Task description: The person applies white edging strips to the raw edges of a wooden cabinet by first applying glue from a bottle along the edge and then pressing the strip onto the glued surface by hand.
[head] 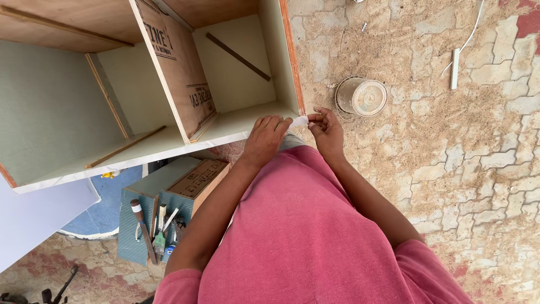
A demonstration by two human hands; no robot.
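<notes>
My left hand (265, 137) and my right hand (324, 128) meet just below the corner of a wooden cabinet (289, 62). Between their fingertips both pinch a small white strip (299, 120), which looks like tape or edge banding. The strip sits right at the cabinet's pale front edge (169, 147). The cabinet lies open towards me, with a plywood divider (177, 67) inside and thin wooden slats in its compartments. My pink shirt fills the lower middle of the view.
A small round tin (361, 96) stands on the sandy paving stones to the right of the cabinet. Below the cabinet a box holds several hand tools (157, 228). A white board (39, 217) lies at the lower left, a white cable strip (454, 68) at the upper right.
</notes>
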